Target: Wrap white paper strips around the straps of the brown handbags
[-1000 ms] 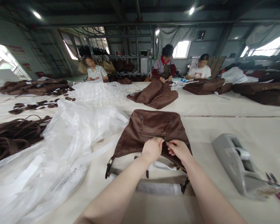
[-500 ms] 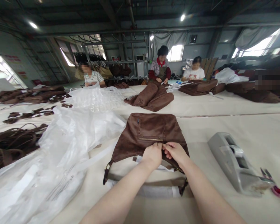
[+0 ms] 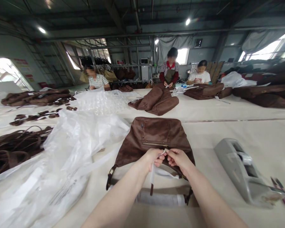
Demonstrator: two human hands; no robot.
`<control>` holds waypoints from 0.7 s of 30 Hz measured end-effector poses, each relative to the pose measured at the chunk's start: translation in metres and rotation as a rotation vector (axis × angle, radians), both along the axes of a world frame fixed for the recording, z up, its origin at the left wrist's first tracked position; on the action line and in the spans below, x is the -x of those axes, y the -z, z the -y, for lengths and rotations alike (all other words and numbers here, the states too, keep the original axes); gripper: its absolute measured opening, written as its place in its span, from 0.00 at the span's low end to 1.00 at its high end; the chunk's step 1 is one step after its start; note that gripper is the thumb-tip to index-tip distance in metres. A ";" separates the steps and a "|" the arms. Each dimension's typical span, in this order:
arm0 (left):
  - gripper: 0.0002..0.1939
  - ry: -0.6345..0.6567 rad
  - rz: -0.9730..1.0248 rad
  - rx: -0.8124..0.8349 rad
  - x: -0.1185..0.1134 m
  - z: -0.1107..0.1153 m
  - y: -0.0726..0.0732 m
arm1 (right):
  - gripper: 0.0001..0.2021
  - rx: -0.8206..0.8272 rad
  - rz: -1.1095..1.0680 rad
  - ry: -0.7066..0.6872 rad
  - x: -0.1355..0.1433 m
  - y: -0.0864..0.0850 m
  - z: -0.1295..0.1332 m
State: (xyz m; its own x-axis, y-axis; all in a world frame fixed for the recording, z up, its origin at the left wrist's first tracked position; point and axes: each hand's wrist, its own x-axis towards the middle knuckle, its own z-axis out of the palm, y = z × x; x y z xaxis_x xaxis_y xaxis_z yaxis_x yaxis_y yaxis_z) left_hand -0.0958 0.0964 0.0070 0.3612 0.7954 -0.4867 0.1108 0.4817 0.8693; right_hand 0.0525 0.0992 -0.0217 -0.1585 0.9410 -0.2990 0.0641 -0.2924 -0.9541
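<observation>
Pinched in the left hand [image 3: 154, 158], a white strip [image 3: 152, 174] now dangles its brown tip lower than moments ago, suggesting unfinished fingertip work; the right hand [image 3: 180, 157] narrows beside it, its grip unclear, above a brown bag [image 3: 156, 133] lying flat on the surface [image 3: 206, 152], body longest left to right, wrapped handle [image 3: 162, 199] toward the person, the strip pointing that way too

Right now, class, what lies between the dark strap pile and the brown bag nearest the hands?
The head view shows crumpled plastic between the strap pile and brown bag.
</observation>
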 end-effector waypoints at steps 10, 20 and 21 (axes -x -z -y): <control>0.15 0.178 0.248 0.205 -0.011 0.011 0.004 | 0.15 0.103 -0.431 -0.146 -0.002 -0.008 0.010; 0.16 0.001 -0.349 -0.638 0.027 0.005 -0.023 | 0.24 -0.395 0.621 0.139 -0.049 -0.043 0.005; 0.16 -0.075 -0.320 -0.664 0.036 0.004 -0.032 | 0.26 -0.405 0.748 0.201 -0.060 -0.045 0.002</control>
